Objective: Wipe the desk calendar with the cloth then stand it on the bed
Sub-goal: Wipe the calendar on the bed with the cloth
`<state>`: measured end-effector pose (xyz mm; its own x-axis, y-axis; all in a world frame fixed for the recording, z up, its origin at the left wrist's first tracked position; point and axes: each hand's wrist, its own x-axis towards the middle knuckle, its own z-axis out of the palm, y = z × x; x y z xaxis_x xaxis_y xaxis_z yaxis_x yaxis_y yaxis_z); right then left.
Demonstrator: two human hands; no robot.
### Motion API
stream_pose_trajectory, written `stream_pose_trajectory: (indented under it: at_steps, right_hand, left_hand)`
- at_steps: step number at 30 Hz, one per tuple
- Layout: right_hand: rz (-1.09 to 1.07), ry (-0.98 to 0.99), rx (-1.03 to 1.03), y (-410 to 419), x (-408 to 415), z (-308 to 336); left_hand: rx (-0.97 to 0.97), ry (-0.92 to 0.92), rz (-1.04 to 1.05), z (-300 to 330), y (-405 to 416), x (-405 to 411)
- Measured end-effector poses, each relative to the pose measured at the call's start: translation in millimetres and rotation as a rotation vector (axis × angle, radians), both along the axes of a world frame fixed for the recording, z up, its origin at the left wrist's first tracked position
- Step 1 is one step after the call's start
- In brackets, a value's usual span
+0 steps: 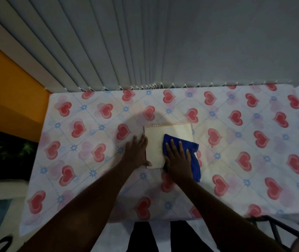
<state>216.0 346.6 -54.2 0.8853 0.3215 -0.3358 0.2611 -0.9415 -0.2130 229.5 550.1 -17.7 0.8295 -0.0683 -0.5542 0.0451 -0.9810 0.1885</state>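
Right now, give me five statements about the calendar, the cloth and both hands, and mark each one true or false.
1. The desk calendar lies flat on the heart-print bed sheet. True.
2. The cloth is red. False: it is blue.
3. The right hand presses the cloth flat on the calendar. True.
4. The left hand lifts the calendar off the bed. False: it rests flat at the calendar's left edge, fingers spread.
5. The calendar's spiral binding runs along its near edge. False: it runs along the far edge, towards the blinds.

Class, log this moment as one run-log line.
wiping | right hand presses cloth on flat calendar | left hand steadies edge | bed
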Motion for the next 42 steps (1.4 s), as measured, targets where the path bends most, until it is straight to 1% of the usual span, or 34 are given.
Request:
stream_pose_trajectory:
  at_steps: [3, 6, 9, 12, 15, 19, 22, 24, 26, 28, 30, 33, 35, 36, 39, 42]
  right_hand:
    - [0.005, -0.012, -0.002, -2.2, 29.5, 0.9]
    - [-0.06, -0.009, -0.009, -0.4, 50.4, 3.8]
    - [-0.109, -0.021, 0.025, -3.2, 21.9, 0.8]
    - [-0.095, -0.025, 0.032, -9.4, -13.3, -2.8]
    - [-0.049, -0.012, 0.044, -11.6, 10.9, -2.5]
    - [-0.121, -0.013, 0.035, -0.7, 59.2, 6.5]
    - [-0.172, -0.003, 0.037, 2.8, 29.1, 2.1]
    - [-0.125, -0.016, 0.051, 5.2, -1.5, 0.5]
    - [-0.036, -0.005, 0.058, 2.8, -11.8, -1.3]
    - [0.045, -0.004, 0.05, -0.7, 5.1, -2.1]
    - [0.073, -0.011, 0.027, -3.4, 32.3, 2.6]
    - [-0.054, -0.006, 0.033, 1.4, 45.1, 6.4]
    - [-0.152, 0.003, 0.075, 10.4, 21.9, 3.5]
    - [-0.154, -0.005, 0.088, 14.8, 6.5, 1.5]
    - [-0.028, 0.009, 0.119, 15.7, -12.6, -1.1]
    - [0.07, -0.015, 0.071, 6.9, 13.0, -1.0]
  left_hand:
    - [0.012, 0.004, -0.008, -1.2, -0.3, 0.0]
    - [0.027, 0.002, -0.012, -2.2, -1.1, 1.9]
    - [0.03, 0.003, -0.015, -2.3, -1.3, 2.2]
    - [0.037, 0.005, -0.022, -3.1, -0.5, 2.1]
    - [0.041, 0.018, -0.022, -3.9, -1.3, 2.0]
    - [0.037, 0.004, -0.018, -6.3, 0.4, 5.3]
    - [0.038, 0.015, -0.022, -7.6, -1.0, 2.0]
    - [0.035, 0.019, -0.019, -5.6, 0.2, 2.5]
    - [0.03, 0.012, -0.02, -4.3, 0.5, 1.6]
    - [0.034, 0.017, -0.027, -2.1, -0.7, 0.3]
    - [0.037, 0.012, -0.027, -2.8, -0.3, 1.3]
    - [0.026, 0.008, -0.019, -2.2, -0.7, 1.3]
    - [0.026, 0.016, -0.014, -3.6, -1.1, 0.4]
    - [0.031, 0.011, -0.011, -4.5, -1.3, -0.3]
    - [0.038, 0.015, -0.015, -4.3, -1.1, 1.7]
    - [0.046, 0.016, -0.021, -6.0, -1.0, 1.1]
